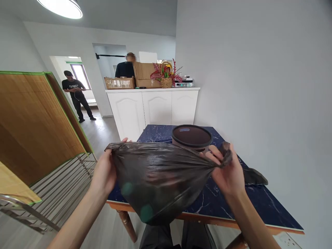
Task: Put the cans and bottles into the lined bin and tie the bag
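Observation:
A black plastic garbage bag point(163, 180) is stretched between my two hands, its top edge pulled taut. Something round and greenish shows faintly through its lower part; I cannot make out what the contents are. My left hand point(105, 169) is closed on the bag's left corner. On the other side, my right hand point(228, 171) grips the gathered right corner, with a twist of plastic sticking up by the thumb. Behind the bag, a round trash can point(192, 136) with a dark rim stands on the table, partly hidden by the bag.
The table point(207, 202) has a dark blue marbled top. A folded dark plastic bundle point(255, 177) lies at its right side. A metal rack point(62, 186) stands to the left. White cabinets point(157, 107) hold cardboard boxes and a flower basket point(166, 76). Two people are in the background.

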Motion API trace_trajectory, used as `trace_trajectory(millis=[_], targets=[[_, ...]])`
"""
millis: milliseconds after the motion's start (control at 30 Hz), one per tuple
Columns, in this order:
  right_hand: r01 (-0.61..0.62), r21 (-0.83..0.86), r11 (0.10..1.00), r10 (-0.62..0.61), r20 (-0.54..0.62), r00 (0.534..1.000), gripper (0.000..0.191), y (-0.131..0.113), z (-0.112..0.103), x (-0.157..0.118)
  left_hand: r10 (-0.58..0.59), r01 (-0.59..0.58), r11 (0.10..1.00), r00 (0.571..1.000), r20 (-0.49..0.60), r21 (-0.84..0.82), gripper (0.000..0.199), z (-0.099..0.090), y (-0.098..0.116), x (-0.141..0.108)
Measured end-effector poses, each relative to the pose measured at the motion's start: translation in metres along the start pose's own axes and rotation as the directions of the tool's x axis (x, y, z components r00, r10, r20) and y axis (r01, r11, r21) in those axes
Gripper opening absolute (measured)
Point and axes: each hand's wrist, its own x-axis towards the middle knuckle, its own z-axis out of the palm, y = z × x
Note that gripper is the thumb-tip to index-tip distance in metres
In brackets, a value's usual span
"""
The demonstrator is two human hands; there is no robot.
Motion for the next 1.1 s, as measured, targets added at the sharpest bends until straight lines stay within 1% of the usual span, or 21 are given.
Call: trace_trajectory(millis=[67, 100, 133, 200, 233, 267, 300, 333, 367, 400, 433, 500, 567, 600, 667, 700, 767, 833, 967, 1100], targets=[[-0.025, -0.082, 0.996, 0.031, 0.068, 0.997, 0.038, 0.004, 0.007, -0.001, -0.092, 0.095, 0.988, 0.995, 0.031, -0.122, 0.025, 0.013, -0.002, 0.003], [-0.027, -0.109, 0.994, 0.037, 0.094, 0.995, 0.038, 0.006, 0.010, -0.002, -0.111, 0.121, 0.976, 0.992, 0.064, -0.180, 0.027, 0.017, -0.003, 0.005], [-0.025, -0.129, 0.991, 0.040, 0.112, 0.993, 0.038, 0.007, 0.013, -0.003, -0.109, 0.132, 0.966, 0.988, 0.112, -0.222, 0.032, 0.020, -0.005, 0.006], [-0.012, -0.186, 0.982, 0.036, 0.127, 0.991, 0.038, 0.008, 0.015, -0.005, -0.053, 0.107, 0.966, 0.973, 0.223, -0.235, 0.039, 0.021, -0.011, 0.009], [0.003, -0.239, 0.971, 0.028, 0.126, 0.992, 0.039, 0.008, 0.014, -0.006, -0.007, 0.063, 0.978, 0.962, 0.271, -0.198, 0.041, 0.022, -0.014, 0.010], [0.025, -0.311, 0.950, 0.012, 0.119, 0.993, 0.039, 0.009, 0.013, -0.006, 0.051, -0.014, 0.993, 0.950, 0.307, -0.121, 0.041, 0.022, -0.017, 0.010], [0.052, -0.399, 0.915, -0.008, 0.110, 0.994, 0.039, 0.010, 0.011, -0.007, 0.116, -0.115, 0.993, 0.936, 0.333, -0.022, 0.041, 0.023, -0.020, 0.009], [0.082, -0.496, 0.864, -0.036, 0.102, 0.994, 0.038, 0.011, 0.010, -0.007, 0.180, -0.222, 0.972, 0.917, 0.355, 0.081, 0.043, 0.024, -0.023, 0.007], [0.115, -0.595, 0.795, -0.065, 0.105, 0.992, 0.037, 0.013, 0.009, -0.008, 0.235, -0.315, 0.934, 0.897, 0.374, 0.169, 0.044, 0.025, -0.026, 0.004], [0.153, -0.691, 0.707, -0.088, 0.129, 0.988, 0.035, 0.015, 0.008, -0.009, 0.275, -0.381, 0.895, 0.880, 0.387, 0.230, 0.046, 0.025, -0.029, 0.001], [0.196, -0.774, 0.602, -0.096, 0.173, 0.980, 0.032, 0.018, 0.008, -0.010, 0.304, -0.429, 0.860, 0.865, 0.398, 0.275, 0.046, 0.026, -0.032, -0.002], [0.292, -0.880, 0.374, -0.052, 0.295, 0.954, 0.029, 0.026, 0.010, -0.013, 0.325, -0.496, 0.787, 0.838, 0.438, 0.366, 0.040, 0.027, -0.037, -0.008], [0.375, -0.912, 0.168, 0.048, 0.388, 0.920, 0.042, 0.037, 0.010, -0.017, 0.291, -0.569, 0.654, 0.798, 0.528, 0.499, 0.032, 0.025, -0.043, -0.010], [0.399, -0.913, 0.085, 0.102, 0.406, 0.908, 0.050, 0.044, 0.009, -0.018, 0.252, -0.601, 0.578, 0.775, 0.580, 0.552, 0.028, 0.023, -0.046, -0.010], [0.416, -0.908, -0.041, 0.197, 0.401, 0.895, 0.065, 0.059, 0.004, -0.021, 0.161, -0.647, 0.458, 0.734, 0.660, 0.609, 0.021, 0.019, -0.052, -0.008], [0.416, -0.905, -0.084, 0.235, 0.388, 0.891, 0.070, 0.067, 0.000, -0.021, 0.126, -0.665, 0.410, 0.720, 0.683, 0.625, 0.018, 0.016, -0.055, -0.005], [0.404, -0.904, -0.141, 0.296, 0.351, 0.888, 0.080, 0.080, -0.008, -0.021, 0.076, -0.689, 0.322, 0.702, 0.708, 0.649, 0.012, 0.010, -0.062, 0.000], [0.378, -0.909, -0.175, 0.334, 0.306, 0.892, 0.090, 0.091, -0.016, -0.020, 0.037, -0.704, 0.271, 0.689, 0.724, 0.656, 0.011, 0.004, -0.070, 0.007], [0.302, -0.933, -0.195, 0.367, 0.216, 0.905, 0.105, 0.105, -0.029, -0.019, -0.007, -0.729, 0.281, 0.648, 0.761, 0.624, 0.010, -0.007, -0.088, 0.019], [0.241, -0.953, -0.184, 0.389, 0.154, 0.908, 0.110, 0.113, -0.038, -0.017, -0.029, -0.735, 0.305, 0.628, 0.777, 0.606, 0.008, -0.018, -0.107, 0.028]])
